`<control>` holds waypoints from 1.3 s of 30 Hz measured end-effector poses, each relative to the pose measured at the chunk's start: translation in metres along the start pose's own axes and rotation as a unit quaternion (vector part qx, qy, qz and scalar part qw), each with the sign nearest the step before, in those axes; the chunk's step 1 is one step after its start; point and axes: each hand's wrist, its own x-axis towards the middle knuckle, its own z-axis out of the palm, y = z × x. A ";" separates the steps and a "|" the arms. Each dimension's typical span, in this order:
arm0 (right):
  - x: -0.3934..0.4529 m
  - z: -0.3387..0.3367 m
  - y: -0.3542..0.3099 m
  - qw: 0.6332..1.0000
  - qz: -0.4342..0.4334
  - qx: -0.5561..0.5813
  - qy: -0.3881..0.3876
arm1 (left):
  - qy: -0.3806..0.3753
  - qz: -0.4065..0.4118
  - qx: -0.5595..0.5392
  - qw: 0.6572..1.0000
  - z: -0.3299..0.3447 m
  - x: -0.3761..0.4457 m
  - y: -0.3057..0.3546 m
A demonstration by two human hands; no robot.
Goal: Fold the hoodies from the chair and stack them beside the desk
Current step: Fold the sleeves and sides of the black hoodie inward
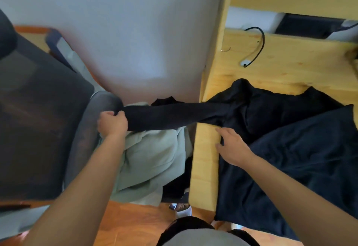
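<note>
Pale wall behind, pine counter at three o'clock. Spread over that counter: a black hoodie, soft, matte and rumpled, body flat on the wood, hem drooping off the near edge. One sleeve pulled taut toward nine o'clock, probably to straighten it before folding inward. Left hand gripping the cuff, fingers curled tight round the cloth. Right hand flat at the sleeve's root, fingers straight and slightly spread, apparently pinning the body against the pull. Below the sleeve, at six o'clock, a pale green hoodie heaped on the chair, thick and creased, waiting. Chair back dark mesh, armrest rounded.
</note>
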 end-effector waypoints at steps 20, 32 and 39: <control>0.050 0.035 0.022 0.944 0.008 -0.325 0.066 | -0.001 0.155 -0.017 0.988 -0.052 0.064 -0.028; -0.005 0.033 0.045 0.939 -0.094 -0.325 0.066 | 0.037 0.036 0.027 0.998 -0.077 0.009 -0.091; 0.069 0.005 -0.026 0.993 -0.026 -0.106 0.053 | -0.010 0.103 -0.162 0.981 -0.096 0.003 -0.041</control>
